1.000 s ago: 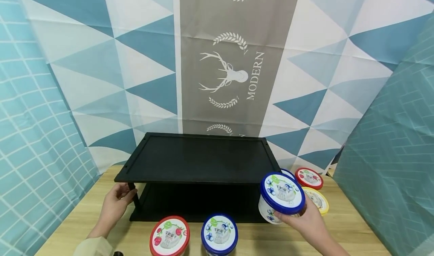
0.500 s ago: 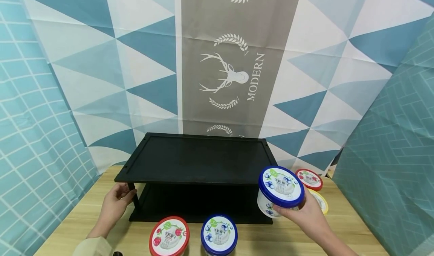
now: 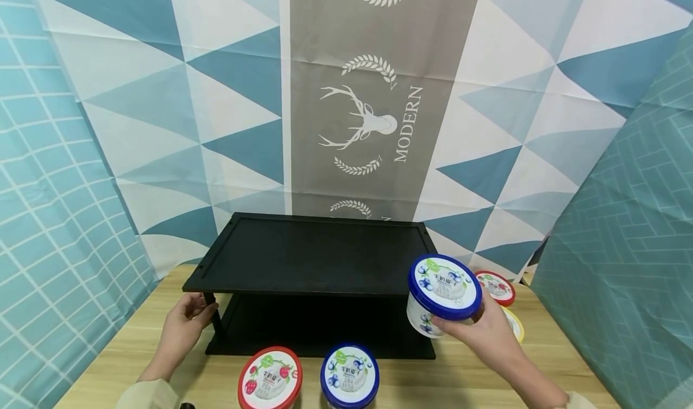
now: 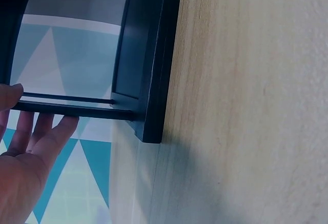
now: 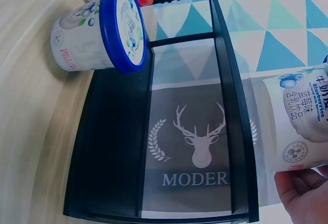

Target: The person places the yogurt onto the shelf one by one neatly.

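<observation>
A black two-tier shelf point(image 3: 330, 252) stands on the wooden table. My left hand point(image 3: 185, 328) holds its front left post point(image 4: 77, 110), thumb on one side and fingers on the other. At the shelf's right end, my right hand point(image 3: 489, 331) grips a white tub point(image 3: 445, 285) with a blue lid and blueberry pictures. That tub is raised, tilted a little, with its lid around the height of the top tier. In the right wrist view the lid of the held tub point(image 5: 302, 116) is mostly out of frame.
In front of the shelf stand a red-lidded strawberry tub point(image 3: 271, 378) and another blue-lidded tub point(image 3: 350, 375). Behind my right hand are a red-lidded tub point(image 3: 497, 287) and a partly hidden yellow-lidded tub point(image 3: 514, 325). Patterned cloth point(image 3: 233, 96) hangs behind and at both sides.
My right hand has lifted the blueberry tub slightly and carried it left towards the shelf. The left hand stays on the post.
</observation>
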Tool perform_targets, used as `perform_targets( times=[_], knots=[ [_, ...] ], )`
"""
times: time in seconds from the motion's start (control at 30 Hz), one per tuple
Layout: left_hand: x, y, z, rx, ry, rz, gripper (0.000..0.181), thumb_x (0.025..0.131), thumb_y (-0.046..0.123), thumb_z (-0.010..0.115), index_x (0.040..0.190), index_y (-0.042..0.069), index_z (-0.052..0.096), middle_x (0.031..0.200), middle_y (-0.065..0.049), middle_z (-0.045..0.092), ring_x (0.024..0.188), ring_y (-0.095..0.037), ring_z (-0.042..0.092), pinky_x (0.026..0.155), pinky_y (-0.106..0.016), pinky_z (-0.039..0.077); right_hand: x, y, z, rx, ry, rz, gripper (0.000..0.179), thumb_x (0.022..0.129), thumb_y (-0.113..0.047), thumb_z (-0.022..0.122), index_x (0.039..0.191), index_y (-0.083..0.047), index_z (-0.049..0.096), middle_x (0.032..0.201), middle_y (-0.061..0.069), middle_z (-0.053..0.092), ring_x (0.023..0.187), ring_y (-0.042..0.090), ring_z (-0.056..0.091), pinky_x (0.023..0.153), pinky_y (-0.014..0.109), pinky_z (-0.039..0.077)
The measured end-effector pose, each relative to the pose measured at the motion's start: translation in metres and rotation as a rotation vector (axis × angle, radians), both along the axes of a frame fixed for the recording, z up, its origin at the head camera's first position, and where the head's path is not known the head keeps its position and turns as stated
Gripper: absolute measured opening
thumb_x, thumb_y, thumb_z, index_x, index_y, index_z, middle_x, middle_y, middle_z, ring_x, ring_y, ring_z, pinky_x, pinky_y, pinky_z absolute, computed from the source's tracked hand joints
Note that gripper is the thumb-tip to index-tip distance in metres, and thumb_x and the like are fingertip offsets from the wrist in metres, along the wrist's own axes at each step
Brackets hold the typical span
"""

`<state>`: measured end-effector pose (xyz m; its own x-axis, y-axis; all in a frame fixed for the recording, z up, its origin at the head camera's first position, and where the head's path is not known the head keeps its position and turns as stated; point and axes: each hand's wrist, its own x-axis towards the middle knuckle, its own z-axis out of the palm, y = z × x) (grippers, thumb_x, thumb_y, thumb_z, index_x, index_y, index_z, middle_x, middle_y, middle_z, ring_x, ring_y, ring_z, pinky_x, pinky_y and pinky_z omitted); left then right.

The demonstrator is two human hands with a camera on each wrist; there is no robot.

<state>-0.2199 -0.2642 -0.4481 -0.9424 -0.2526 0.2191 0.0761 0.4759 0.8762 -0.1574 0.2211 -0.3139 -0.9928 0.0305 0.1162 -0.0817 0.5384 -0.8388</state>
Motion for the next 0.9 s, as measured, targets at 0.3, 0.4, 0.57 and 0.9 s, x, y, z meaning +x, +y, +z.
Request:
perform_targets(
  times=[0.3, 0.4, 0.57, 0.9],
  knots=[
    [0.000, 0.001, 0.001, 0.003, 0.001, 0.003, 0.032, 0.095, 0.017, 0.055, 0.118, -0.005, 0.048, 0.117, -0.027, 0.056, 0.080, 0.020, 0.044, 0.068, -0.009, 0.049, -0.004, -0.007, 0.009, -0.038, 0.065, 0.032, 0.082, 0.075, -0.025, 0.079, 0.140, -0.009, 0.030, 0.136, 0.016, 0.046, 0.122, 0.036, 0.048, 0.092, 0.046, 0.051],
    [0.000, 0.001, 0.001, -0.003, -0.001, 0.005, 0.035, 0.094, 0.020, 0.056, 0.118, -0.004, 0.048, 0.117, -0.028, 0.056, 0.081, 0.018, 0.046, 0.067, -0.010, 0.049, -0.005, -0.009, 0.012, -0.052, 0.067, 0.034, 0.084, 0.075, -0.024, 0.079, 0.140, -0.010, 0.029, 0.137, 0.016, 0.045, 0.123, 0.037, 0.047, 0.091, 0.047, 0.051],
    [0.000, 0.000, 0.001, -0.003, -0.016, -0.012, 0.040, 0.094, 0.023, 0.056, 0.122, -0.003, 0.046, 0.119, -0.027, 0.055, 0.084, 0.014, 0.050, 0.069, -0.010, 0.049, -0.006, -0.012, 0.013, -0.099, 0.058, 0.050, 0.085, 0.075, -0.023, 0.079, 0.142, -0.012, 0.028, 0.139, 0.016, 0.043, 0.125, 0.038, 0.045, 0.093, 0.049, 0.050],
    [0.000, -0.001, 0.002, -0.018, -0.058, -0.021, 0.041, 0.095, 0.023, 0.054, 0.125, -0.003, 0.044, 0.123, -0.028, 0.053, 0.086, 0.007, 0.055, 0.070, -0.010, 0.049, -0.009, -0.020, 0.020, -0.138, 0.070, 0.065, 0.082, 0.075, -0.020, 0.079, 0.140, -0.012, 0.031, 0.137, 0.015, 0.045, 0.123, 0.036, 0.048, 0.091, 0.047, 0.051]
  ],
)
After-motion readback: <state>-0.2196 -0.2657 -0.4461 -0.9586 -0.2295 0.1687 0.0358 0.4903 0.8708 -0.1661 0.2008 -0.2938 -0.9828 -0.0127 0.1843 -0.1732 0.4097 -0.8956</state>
